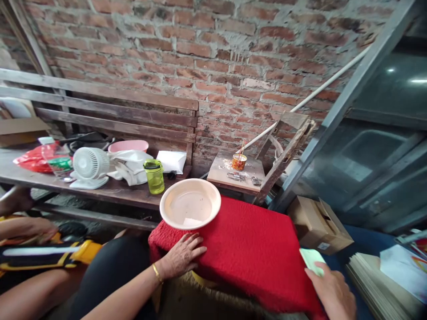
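My left hand (183, 255) lies with spread fingers on the near edge of a red cloth (256, 249), just below a cream plastic basin (175, 186). A gold bracelet circles that wrist. Inside the basin, near its front, is a small whitish flat piece (192, 221); its kind is unclear. At the cloth's right edge, my right hand (333, 289) pinches a pale green flat rectangular piece (312, 260) between thumb and fingers. Whether it is paper, cloth or sponge I cannot tell.
A wooden bench (133, 195) at left carries a white fan (89, 162), a green bottle (154, 178) and bags. Behind the cloth, a wooden chair (216, 169) holds a tin (239, 162) and padlocks. A cardboard box (316, 222) stands right. Another person's arm (23, 226) is at left.
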Demonstrator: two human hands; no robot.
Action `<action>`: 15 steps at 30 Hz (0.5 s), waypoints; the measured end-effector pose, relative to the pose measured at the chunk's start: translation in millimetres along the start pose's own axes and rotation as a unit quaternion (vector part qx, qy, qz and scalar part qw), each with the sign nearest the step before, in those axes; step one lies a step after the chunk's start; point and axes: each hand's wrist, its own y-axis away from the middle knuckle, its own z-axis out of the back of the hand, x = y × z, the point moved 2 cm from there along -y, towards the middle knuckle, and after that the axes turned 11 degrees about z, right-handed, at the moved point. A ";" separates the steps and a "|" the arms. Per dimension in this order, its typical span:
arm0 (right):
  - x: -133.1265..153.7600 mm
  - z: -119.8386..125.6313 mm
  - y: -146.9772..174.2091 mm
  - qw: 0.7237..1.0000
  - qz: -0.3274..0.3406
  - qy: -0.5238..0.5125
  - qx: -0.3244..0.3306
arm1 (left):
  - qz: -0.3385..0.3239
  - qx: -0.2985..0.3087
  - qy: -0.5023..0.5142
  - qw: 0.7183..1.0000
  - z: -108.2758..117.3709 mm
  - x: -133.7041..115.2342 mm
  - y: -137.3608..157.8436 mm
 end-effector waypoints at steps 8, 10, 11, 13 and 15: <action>233.2 -49.9 57.9 0.917 0.342 -0.182 0.100 | -0.002 0.030 0.031 0.999 22.2 -7.0 -0.9; 244.4 -50.7 65.5 0.910 0.357 -0.175 0.121 | -0.008 0.032 0.031 0.999 24.1 -7.6 -0.6; 237.2 -49.2 64.5 0.914 0.345 -0.173 0.125 | -0.010 0.032 0.032 0.999 24.8 -8.1 -0.5; 198.2 -42.2 55.1 0.934 0.285 -0.173 0.130 | -0.009 0.029 0.033 0.999 26.8 -9.8 -0.5; 133.8 -28.6 42.4 0.959 0.196 -0.166 0.124 | -0.008 0.025 0.034 0.999 29.6 -12.2 -0.6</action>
